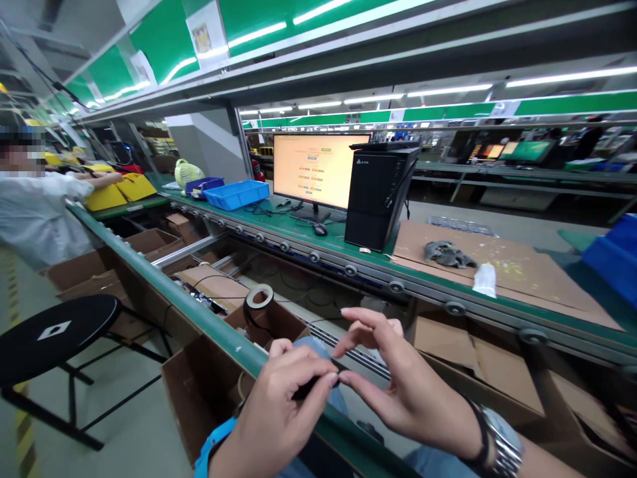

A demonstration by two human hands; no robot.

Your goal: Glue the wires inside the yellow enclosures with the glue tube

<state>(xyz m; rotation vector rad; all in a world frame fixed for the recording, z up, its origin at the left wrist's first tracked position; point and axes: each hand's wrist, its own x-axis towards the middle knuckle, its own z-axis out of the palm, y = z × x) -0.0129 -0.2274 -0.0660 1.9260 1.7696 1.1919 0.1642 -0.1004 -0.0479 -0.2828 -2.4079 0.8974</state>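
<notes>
My left hand [284, 405] is in front of me at the bottom middle, with its thumb and fingers pinched together. A small dark thing shows between them, mostly hidden by the fingers, and I cannot make out its kind. Close on the right is my right hand [405, 382], its thumb and fingers spread apart in a curve with nothing seen between them. The right thumb tip meets the left fingertips. Both hands are above the green rail [213, 315] of the bench frame.
A monitor [318, 169], a black computer tower [373, 199] and a mouse [320, 229] stand on the bench. Cardboard [527, 272] carries a grey rag [448, 254]. Boxes and a tape roll [259, 297] lie below. At left are a stool [54, 332] and a co-worker [42, 212].
</notes>
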